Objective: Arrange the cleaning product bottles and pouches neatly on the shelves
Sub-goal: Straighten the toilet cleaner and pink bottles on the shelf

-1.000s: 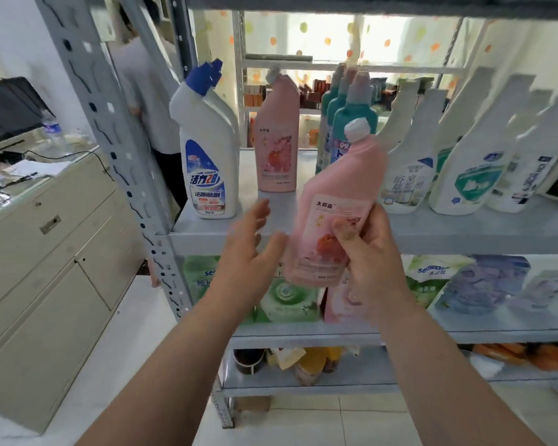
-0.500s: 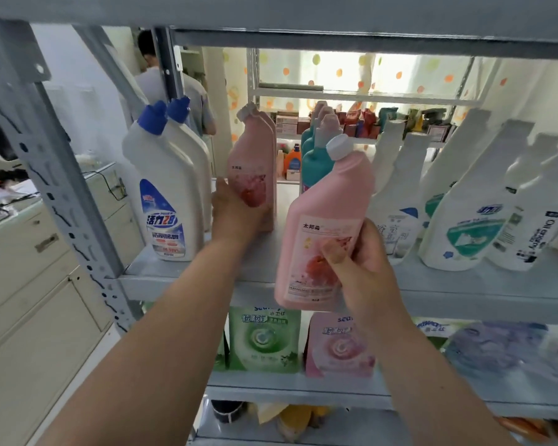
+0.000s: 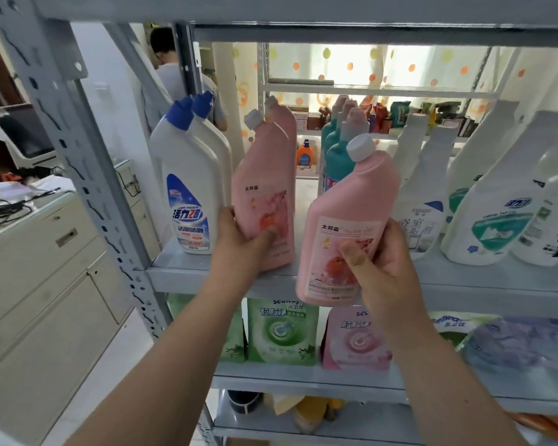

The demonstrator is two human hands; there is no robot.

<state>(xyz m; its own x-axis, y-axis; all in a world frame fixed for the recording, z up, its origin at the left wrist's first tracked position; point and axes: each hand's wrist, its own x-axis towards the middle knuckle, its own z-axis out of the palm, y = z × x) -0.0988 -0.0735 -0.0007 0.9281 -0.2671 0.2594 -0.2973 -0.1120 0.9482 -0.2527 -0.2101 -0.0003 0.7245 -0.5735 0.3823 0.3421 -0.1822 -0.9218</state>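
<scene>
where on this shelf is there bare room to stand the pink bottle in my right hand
Bare shelf shows between the pink bottle the left hand grips and the teal bottles, and along the front edge before the white bottles. Crowded: that row at right, blue-capped bottles at left.

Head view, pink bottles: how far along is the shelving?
Done: blue-capped white bottles, teal bottles and white bottles at right stand in rows on the upper shelf. In hand: left hand grips one pink bottle on that shelf; right hand holds a second pink bottle, tilted, off it. Left: seat both; pouches at lower right look slumped.
</scene>
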